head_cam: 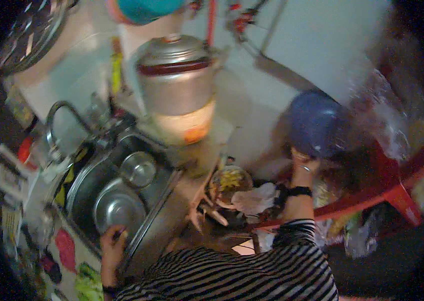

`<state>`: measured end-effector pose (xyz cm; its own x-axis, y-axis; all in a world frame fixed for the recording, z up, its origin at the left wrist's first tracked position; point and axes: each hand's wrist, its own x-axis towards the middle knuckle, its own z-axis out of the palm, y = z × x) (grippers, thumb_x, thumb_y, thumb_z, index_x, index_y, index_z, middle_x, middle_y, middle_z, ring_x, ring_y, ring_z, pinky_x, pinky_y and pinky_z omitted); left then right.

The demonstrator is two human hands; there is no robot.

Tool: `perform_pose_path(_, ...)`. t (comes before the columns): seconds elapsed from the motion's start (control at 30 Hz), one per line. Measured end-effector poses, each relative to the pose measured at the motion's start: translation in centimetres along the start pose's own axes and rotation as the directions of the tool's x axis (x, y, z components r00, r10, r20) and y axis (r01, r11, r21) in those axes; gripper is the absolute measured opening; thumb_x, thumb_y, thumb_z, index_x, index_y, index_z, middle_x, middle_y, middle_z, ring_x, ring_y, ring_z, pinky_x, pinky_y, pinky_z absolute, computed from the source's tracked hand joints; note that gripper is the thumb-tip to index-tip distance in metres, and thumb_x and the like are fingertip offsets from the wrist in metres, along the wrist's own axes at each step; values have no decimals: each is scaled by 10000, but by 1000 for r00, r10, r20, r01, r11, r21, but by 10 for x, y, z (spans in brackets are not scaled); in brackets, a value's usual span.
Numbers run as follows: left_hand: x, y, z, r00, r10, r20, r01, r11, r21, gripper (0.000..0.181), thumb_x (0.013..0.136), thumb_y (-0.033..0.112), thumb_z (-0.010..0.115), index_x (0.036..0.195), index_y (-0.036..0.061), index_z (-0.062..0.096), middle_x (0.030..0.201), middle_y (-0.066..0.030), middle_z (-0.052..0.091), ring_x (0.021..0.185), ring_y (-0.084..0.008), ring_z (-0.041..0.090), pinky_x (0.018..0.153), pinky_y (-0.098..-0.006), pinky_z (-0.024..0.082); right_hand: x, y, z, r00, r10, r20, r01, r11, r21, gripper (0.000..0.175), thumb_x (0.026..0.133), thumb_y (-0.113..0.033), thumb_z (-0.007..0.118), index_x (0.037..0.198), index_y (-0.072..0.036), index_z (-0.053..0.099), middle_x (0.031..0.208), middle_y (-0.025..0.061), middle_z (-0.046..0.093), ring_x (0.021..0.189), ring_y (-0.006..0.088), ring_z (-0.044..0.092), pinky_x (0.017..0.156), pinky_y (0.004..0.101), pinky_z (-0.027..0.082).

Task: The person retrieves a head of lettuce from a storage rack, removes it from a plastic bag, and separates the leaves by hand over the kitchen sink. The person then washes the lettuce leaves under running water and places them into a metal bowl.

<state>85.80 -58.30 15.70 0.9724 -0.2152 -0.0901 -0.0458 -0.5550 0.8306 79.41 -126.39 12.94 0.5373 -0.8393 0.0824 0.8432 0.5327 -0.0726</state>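
My right hand [305,163] grips the near edge of a round dark blue plastic bowl [315,122]. The bowl is blurred, and most of my fingers are hidden by it. At lower left, my left hand [112,242] has its curled fingers at the near rim of a round steel bowl [118,207] in the black kitchen sink [80,188]. A smaller round metal or glass dish [138,169] lies beyond that bowl, also in the sink.
A steel water filter container [176,86] stands behind the sink, right of the arched faucet [63,105]. Between my arms are a container with yellow food scraps [232,180] and a crumpled whitish bag [255,197]. A red plastic table or stool [370,195] is at right.
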Motion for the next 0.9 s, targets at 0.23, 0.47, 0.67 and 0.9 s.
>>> perform_pose_path(0.23, -10, -22, -11, 990, 121, -76, -116, 991, 67, 248, 850, 143, 702, 1073, 44, 658, 959, -119, 665, 857, -228, 653, 760, -322, 521, 10, 10, -76, 783, 175, -597, -247, 968, -40, 471, 898, -361, 503, 1194, 0, 566, 1184, 158, 614, 1095, 359, 578, 936, 521, 477)
perform_pose_path(0.47, -35, -22, -18, 987, 64, -149, -59, 998, 35, 246, 839, 130, 701, 1067, 50, 657, 959, -130, 668, 853, -255, 659, 747, -332, 525, -105, 204, -19, 654, 476, -588, -704, 669, -240, 372, 965, -295, 453, 1159, 4, 557, 1081, 130, 630, 986, 287, 605, 912, 457, 470)
perform_pose_path(0.67, -78, -45, -33, 956, 97, -278, -96, 995, 18, 122, 861, 128, 691, 923, 32, 647, 789, -85, 615, 723, -204, 589, 673, -322, 489, -251, 349, 34, 68, 997, 23, -943, 72, -325, 301, 951, -295, 500, 1066, -37, 605, 1013, 108, 663, 971, 276, 629, 859, 457, 510)
perform_pose_path(0.9, -154, -72, -56, 819, -200, -538, 233, 972, -8, 195, 883, 188, 673, 776, 35, 616, 670, -79, 566, 625, -182, 549, 601, -317, 469, -409, 417, 74, -409, 910, 61, -740, -292, -606, 324, 951, -251, 496, 1176, -26, 561, 1077, 98, 660, 1029, 233, 620, 929, 369, 491)
